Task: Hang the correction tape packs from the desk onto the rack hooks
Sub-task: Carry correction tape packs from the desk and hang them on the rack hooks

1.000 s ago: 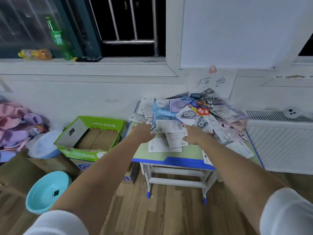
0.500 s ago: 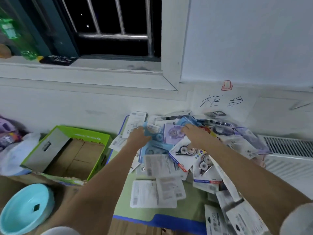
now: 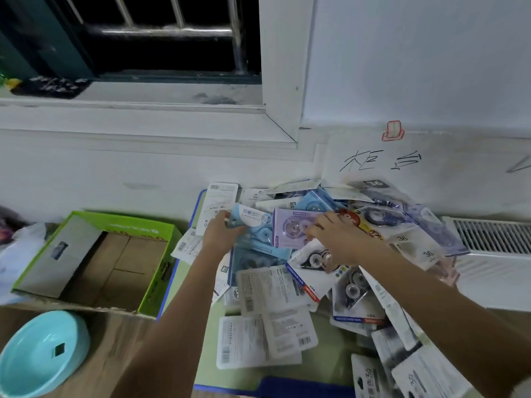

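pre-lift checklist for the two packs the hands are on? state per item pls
1. Left hand grips the light blue carded pack: ok.
2. Right hand has the purple carded pack secured: cannot tell, fingertips only at its edge.
3. Purple pack free of neighbours: not ok, overlaps the pile.
4. Rack hooks in view: not ok.
5. Hang holes visible: cannot tell.

Left of your fingers you see an open green cardboard box (image 3: 94, 259), with a turquoise bowl (image 3: 43, 354) nearer you; a white radiator (image 3: 494, 248) lies right.
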The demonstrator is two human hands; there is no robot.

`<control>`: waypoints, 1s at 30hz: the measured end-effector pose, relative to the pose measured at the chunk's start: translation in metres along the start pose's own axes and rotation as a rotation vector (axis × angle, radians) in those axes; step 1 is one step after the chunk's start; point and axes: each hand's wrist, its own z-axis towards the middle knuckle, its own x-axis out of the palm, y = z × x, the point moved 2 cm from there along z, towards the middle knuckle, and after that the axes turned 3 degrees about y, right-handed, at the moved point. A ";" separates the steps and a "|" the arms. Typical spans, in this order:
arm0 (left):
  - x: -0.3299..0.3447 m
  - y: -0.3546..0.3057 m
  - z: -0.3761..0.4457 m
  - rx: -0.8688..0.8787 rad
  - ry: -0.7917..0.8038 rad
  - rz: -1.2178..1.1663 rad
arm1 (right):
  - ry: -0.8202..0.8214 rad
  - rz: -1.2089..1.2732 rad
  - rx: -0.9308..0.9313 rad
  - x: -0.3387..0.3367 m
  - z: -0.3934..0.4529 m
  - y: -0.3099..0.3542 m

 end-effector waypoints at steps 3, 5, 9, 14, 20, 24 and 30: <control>-0.007 -0.004 -0.004 0.077 -0.005 -0.033 | -0.014 -0.054 0.011 0.000 0.001 0.002; -0.012 -0.005 -0.008 0.074 0.058 -0.167 | -0.010 0.016 0.019 -0.002 0.002 0.002; -0.021 -0.011 -0.019 0.062 0.159 -0.387 | -0.044 0.227 0.032 -0.009 0.001 0.000; -0.038 -0.019 -0.030 0.058 0.168 -0.498 | -0.226 0.578 0.053 -0.020 -0.001 0.003; -0.061 -0.022 -0.037 0.062 0.107 -0.642 | -0.364 1.162 0.018 -0.023 -0.009 0.010; -0.073 -0.027 -0.035 0.120 0.047 -0.721 | -0.450 1.442 0.040 -0.029 -0.022 0.027; -0.085 -0.031 -0.033 0.136 0.093 -0.810 | -0.498 1.806 0.134 -0.026 -0.036 0.059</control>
